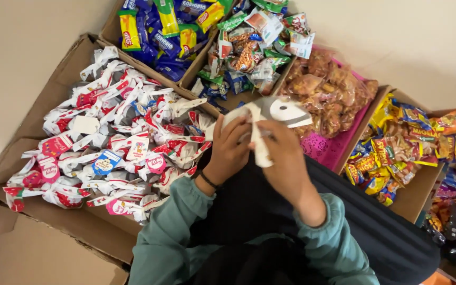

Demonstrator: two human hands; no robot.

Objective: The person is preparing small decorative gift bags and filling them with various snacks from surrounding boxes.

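Both my hands meet in the middle of the head view around a white snack wrapper [275, 113] with a grey round mark. My left hand [229, 150] grips its left side, a thin dark band on the wrist. My right hand [286, 158] pinches the wrapper's lower strip from the right. Both sleeves are teal. The wrapper hangs above the corner of a cardboard box [54, 89] heaped with white and red wrapped sweets [117, 142].
More open boxes ring me: blue and yellow packets [164, 31] at the top, mixed green and white packets [254, 45], a pink basket [328, 150] of clear-bagged brown snacks, yellow and red packets [397, 148] at the right. An empty cardboard flap [32, 253] lies at bottom left.
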